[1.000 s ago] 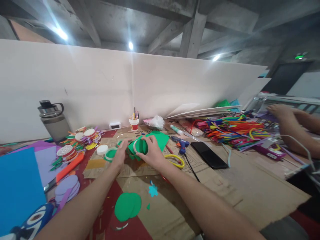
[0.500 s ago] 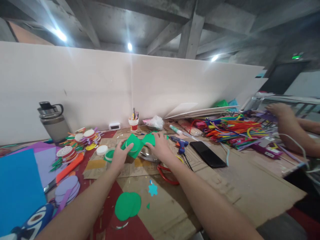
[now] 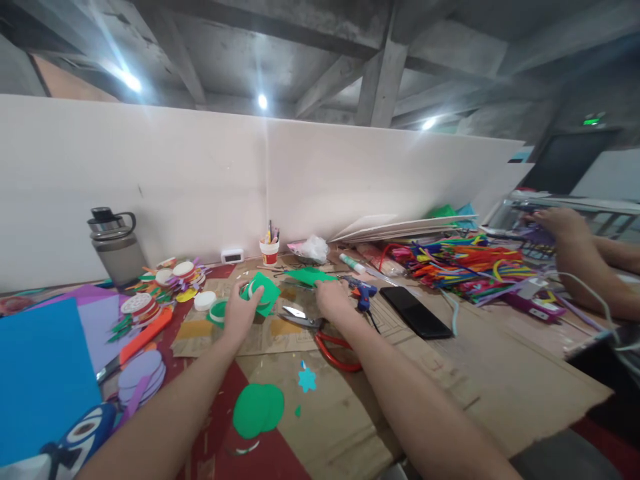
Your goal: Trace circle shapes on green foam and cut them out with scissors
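Note:
My left hand [image 3: 241, 312] is closed around a piece of green foam sheet [image 3: 270, 295], with a white-rimmed round thing held against it; the fingers partly cover that round thing. My right hand [image 3: 331, 301] has its fingers curled at the near right edge of a second green sheet [image 3: 306, 275], which lies low and nearly flat beyond the fingertips. Scissors with red handles [image 3: 336, 357] lie below my right hand, blades pointing left. Beside my left hand sit a green-lined white ring [image 3: 218, 311] and a white lid [image 3: 204, 301].
Green discs [image 3: 257, 410] and a blue star cutout [image 3: 307, 379] lie nearer me. Right of my hand are a glue gun [image 3: 361, 292], a phone [image 3: 415, 311] and piled pipe cleaners [image 3: 465, 263]. A bottle [image 3: 119, 250] stands left. Another person's hand [image 3: 563, 223] works far right.
The two green pieces have come apart. My right hand has moved slightly right and down, away from my left, and its sheet now lies flatter. More of the scissor blades shows.

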Demonstrator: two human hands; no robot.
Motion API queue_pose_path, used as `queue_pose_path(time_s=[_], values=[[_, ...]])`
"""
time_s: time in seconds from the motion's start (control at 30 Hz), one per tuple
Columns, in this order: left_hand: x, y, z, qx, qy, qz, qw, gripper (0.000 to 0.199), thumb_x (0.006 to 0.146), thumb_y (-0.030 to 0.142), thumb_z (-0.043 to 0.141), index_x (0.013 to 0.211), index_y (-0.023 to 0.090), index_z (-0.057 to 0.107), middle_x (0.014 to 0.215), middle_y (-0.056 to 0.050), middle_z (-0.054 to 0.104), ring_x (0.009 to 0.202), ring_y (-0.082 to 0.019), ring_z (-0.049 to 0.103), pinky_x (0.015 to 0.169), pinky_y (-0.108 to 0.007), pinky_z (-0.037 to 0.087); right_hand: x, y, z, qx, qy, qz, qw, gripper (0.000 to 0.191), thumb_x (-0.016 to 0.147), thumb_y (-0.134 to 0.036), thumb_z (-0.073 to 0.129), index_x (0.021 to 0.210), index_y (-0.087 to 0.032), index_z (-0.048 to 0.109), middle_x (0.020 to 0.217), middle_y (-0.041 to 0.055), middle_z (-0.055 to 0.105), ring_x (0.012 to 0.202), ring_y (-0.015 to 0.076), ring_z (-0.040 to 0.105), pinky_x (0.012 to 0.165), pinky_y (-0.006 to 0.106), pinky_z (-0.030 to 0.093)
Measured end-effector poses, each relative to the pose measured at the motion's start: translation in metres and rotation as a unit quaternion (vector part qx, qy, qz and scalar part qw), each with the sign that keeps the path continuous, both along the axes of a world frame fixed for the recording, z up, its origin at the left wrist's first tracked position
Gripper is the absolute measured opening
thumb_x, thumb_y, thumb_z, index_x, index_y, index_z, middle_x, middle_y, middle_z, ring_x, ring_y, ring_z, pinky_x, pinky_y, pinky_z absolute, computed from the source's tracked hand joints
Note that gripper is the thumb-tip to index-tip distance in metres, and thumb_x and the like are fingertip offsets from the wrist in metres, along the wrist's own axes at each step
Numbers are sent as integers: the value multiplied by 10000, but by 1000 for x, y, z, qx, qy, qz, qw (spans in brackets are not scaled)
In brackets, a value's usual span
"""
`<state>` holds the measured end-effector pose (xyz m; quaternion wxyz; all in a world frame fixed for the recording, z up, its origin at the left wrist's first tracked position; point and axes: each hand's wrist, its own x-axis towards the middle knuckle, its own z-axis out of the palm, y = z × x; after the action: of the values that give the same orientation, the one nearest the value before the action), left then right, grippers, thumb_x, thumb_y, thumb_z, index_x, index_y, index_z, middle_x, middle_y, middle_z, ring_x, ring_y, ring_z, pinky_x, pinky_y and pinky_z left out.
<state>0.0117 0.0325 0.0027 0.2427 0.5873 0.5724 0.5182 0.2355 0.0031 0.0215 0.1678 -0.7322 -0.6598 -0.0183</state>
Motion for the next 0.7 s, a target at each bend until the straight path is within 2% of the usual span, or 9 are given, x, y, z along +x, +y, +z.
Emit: queue_pose_path(time_s=[0.1,0.17,0.23,0.3,0.37,0.43,0.47,0.57,0.7], values=[[-3,3,0,7,1,12,1000,415,756,463,655,1069,196,605,1093,-113,671,1042,-297,616,936,-434,443,1,-2,8,78,47,12,996,314,955,-203,374,1099,-178,652,1136,156,678,1086,280,599,948,407,364],[-6,5,0,10,3,21,1000,387,755,452,659,1036,189,616,1095,-121,672,1053,-306,610,940,-442,442,1,-4,12,113,80,20,990,357,992,-274,301,1132,-187,618,1112,127,687,1007,232,626,870,334,419],[-8,7,0,9,4,30,1000,374,752,440,664,1016,179,622,1089,-133,674,1050,-315,610,935,-451,445,1,-5,15,148,132,24,980,370,995,-339,297,1147,-177,592,1061,113,696,921,211,643,806,306,454],[-9,8,0,4,4,38,999,391,758,449,657,1027,169,618,1079,-142,676,1032,-316,618,913,-451,457,2,-3,15,197,237,28,951,337,952,-388,400,1130,-171,586,1021,105,695,867,213,648,759,307,482],[-10,9,0,-1,4,45,999,422,767,476,643,1047,162,611,1079,-146,677,1010,-309,628,882,-437,472,5,0,13,236,382,34,893,305,868,-398,535,1066,-174,594,962,88,687,783,208,646,672,303,507],[-10,9,-1,-4,11,46,999,431,772,500,633,1041,164,613,1078,-143,678,988,-300,635,857,-421,481,9,4,11,230,492,35,839,310,797,-390,610,1022,-179,583,906,61,663,663,177,622,550,278,506],[-10,9,-1,-5,18,44,999,421,774,506,628,1022,166,619,1061,-139,683,971,-298,639,847,-418,483,10,7,9,221,517,33,826,318,780,-389,620,1013,-178,574,879,48,650,604,157,603,497,266,496],[-9,10,-3,-4,43,39,998,396,776,515,621,975,173,633,1000,-126,695,935,-294,642,845,-421,478,13,12,4,191,554,34,810,311,767,-394,609,979,-172,562,788,13,611,498,120,554,420,246,472],[-10,13,-5,26,76,48,996,380,782,481,625,1013,179,624,1056,-119,677,1001,-281,616,904,-413,454,14,16,-1,169,586,45,791,284,762,-420,595,908,-178,564,700,-20,558,488,107,531,408,227,457]])
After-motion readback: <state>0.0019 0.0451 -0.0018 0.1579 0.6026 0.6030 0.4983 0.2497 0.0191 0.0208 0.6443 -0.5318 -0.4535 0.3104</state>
